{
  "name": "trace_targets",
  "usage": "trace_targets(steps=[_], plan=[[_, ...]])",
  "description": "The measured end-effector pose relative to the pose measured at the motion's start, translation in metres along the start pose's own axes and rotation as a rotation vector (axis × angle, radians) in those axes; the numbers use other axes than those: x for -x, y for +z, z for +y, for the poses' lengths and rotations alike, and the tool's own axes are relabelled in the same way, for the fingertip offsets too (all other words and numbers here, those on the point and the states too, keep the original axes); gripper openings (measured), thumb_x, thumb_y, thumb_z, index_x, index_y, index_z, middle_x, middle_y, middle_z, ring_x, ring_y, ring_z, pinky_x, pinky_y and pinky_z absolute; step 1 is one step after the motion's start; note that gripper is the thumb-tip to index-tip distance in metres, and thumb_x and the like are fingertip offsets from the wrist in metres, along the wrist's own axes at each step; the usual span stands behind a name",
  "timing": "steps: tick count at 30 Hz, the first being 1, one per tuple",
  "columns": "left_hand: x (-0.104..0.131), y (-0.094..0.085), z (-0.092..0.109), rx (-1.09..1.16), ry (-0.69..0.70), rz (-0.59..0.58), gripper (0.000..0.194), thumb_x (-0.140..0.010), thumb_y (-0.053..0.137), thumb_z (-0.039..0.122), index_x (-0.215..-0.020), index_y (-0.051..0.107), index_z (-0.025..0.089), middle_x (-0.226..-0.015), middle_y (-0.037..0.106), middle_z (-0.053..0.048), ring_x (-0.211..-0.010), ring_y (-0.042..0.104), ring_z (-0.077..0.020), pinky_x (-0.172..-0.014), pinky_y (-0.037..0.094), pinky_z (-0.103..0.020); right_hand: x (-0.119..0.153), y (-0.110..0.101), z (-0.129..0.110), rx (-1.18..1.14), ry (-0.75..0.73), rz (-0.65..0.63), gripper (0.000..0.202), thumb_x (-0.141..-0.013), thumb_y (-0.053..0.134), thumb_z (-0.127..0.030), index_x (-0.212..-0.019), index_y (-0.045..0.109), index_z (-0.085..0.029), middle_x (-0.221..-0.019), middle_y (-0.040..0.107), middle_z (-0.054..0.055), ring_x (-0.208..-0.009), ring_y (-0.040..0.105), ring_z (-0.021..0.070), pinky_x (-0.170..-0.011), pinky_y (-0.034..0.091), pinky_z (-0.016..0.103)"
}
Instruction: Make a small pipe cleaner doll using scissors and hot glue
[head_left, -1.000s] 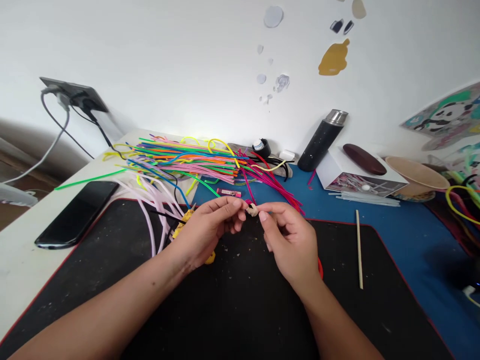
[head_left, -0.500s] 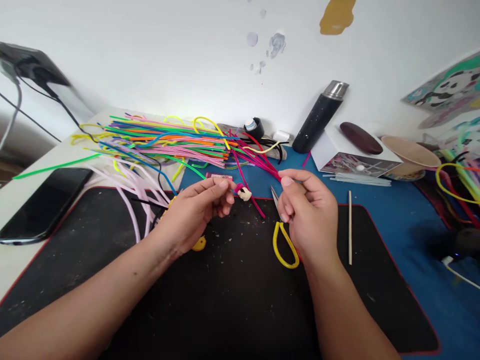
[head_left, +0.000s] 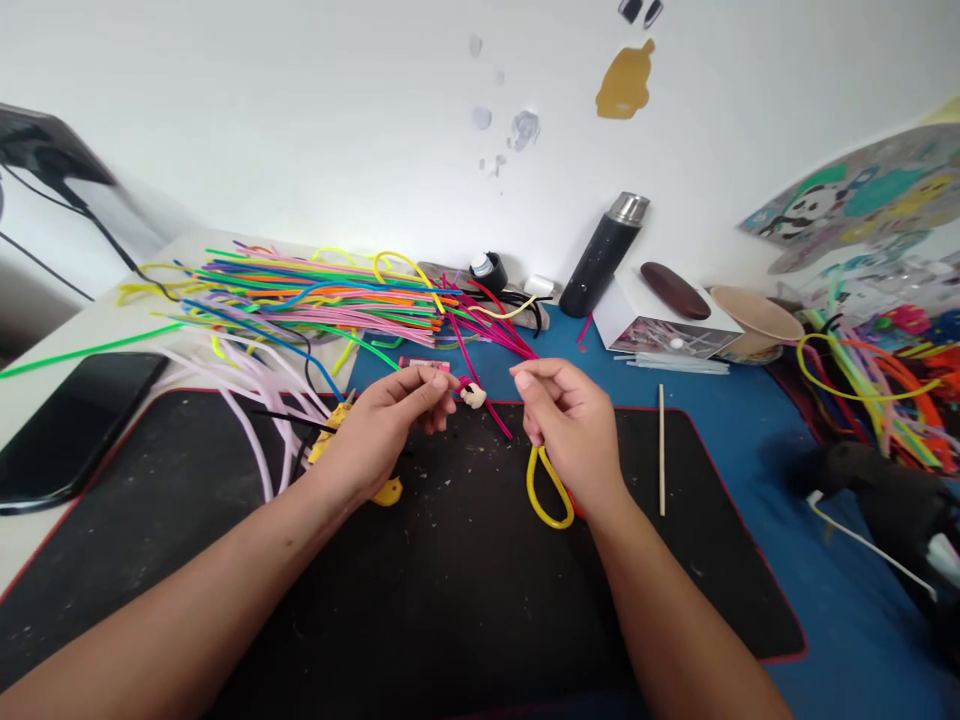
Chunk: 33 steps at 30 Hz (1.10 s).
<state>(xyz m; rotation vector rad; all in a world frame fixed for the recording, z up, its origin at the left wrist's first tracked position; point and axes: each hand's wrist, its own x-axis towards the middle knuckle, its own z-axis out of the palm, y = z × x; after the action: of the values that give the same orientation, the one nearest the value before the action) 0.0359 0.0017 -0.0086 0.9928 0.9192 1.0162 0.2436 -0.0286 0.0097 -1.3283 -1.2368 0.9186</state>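
A small cream and magenta piece [head_left: 472, 393] sticks out from the pinched fingertips of my left hand [head_left: 390, 420]. My right hand [head_left: 574, 415] is closed, thumb against forefinger, and whatever may be between its fingertips is too small to make out. Just below that hand lie scissors with yellow handles [head_left: 549, 490], their blades mostly hidden by the fingers. Magenta pipe cleaners [head_left: 487, 325] spread out behind both hands. A yellow piece [head_left: 388, 491] lies partly covered by my left wrist.
Many coloured pipe cleaners [head_left: 322, 295] are piled at the back left, near a black phone [head_left: 82, 425]. A black flask [head_left: 604, 255], a white box [head_left: 652, 315] and a bowl [head_left: 757, 320] stand at the back right. A wooden stick [head_left: 661, 450] lies on the black mat [head_left: 465, 600].
The view has turned a little to the right and up. My right hand has shifted slightly nearer my left hand, and the scissor blade is now hidden. My left hand keeps its pinch.
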Motion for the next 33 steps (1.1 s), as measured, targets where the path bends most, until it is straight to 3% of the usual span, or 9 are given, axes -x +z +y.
trace_targets(steps=[5,12,16,22,33], plan=[[0.000,0.001,-0.001,0.010,-0.002,-0.016,0.037,-0.085,0.085,0.053,-0.084,0.073,0.018,-0.079,0.069,-0.001,-0.067,0.057,-0.0136,-0.066,0.042,-0.028,0.013,-0.025,0.014,0.407,-0.045,-0.143,0.019,-0.099,0.069,-0.037,-0.092,0.076,-0.022,-0.056,0.048,-0.008,-0.052,0.047,0.0123,-0.055,0.035,0.027],[0.000,-0.001,-0.002,0.006,-0.010,-0.037,0.038,-0.085,0.085,0.054,-0.083,0.072,0.018,-0.080,0.069,-0.001,-0.067,0.057,-0.0133,-0.066,0.042,-0.027,0.023,-0.043,0.029,0.992,-0.027,-0.395,0.011,-0.102,0.067,-0.026,-0.103,0.078,-0.025,-0.065,0.064,-0.005,-0.058,0.060,0.0152,-0.060,0.034,0.027],[-0.001,-0.002,-0.004,-0.008,-0.004,-0.043,0.039,-0.085,0.084,0.055,-0.082,0.072,0.018,-0.079,0.069,-0.001,-0.067,0.057,-0.0132,-0.065,0.042,-0.027,0.021,-0.039,0.029,1.071,-0.036,-0.416,0.012,-0.102,0.069,-0.024,-0.109,0.079,-0.026,-0.069,0.072,-0.003,-0.063,0.067,0.0184,-0.062,0.033,0.028],[0.000,-0.001,-0.005,-0.024,-0.012,-0.058,0.039,-0.085,0.084,0.056,-0.083,0.072,0.019,-0.080,0.070,-0.001,-0.068,0.057,-0.0135,-0.065,0.043,-0.027,0.019,-0.029,0.026,1.159,-0.062,-0.473,0.015,-0.105,0.067,-0.022,-0.114,0.079,-0.025,-0.091,0.085,0.004,-0.078,0.077,0.0221,-0.067,0.036,0.029],[0.000,-0.001,-0.004,-0.036,-0.016,-0.095,0.037,-0.087,0.082,0.055,-0.084,0.074,0.020,-0.080,0.069,-0.001,-0.068,0.056,-0.0134,-0.064,0.042,-0.027,0.013,-0.026,0.027,1.235,-0.074,-0.506,0.013,-0.106,0.066,-0.023,-0.112,0.077,-0.024,-0.093,0.085,0.005,-0.079,0.076,0.0226,-0.064,0.030,0.030]])
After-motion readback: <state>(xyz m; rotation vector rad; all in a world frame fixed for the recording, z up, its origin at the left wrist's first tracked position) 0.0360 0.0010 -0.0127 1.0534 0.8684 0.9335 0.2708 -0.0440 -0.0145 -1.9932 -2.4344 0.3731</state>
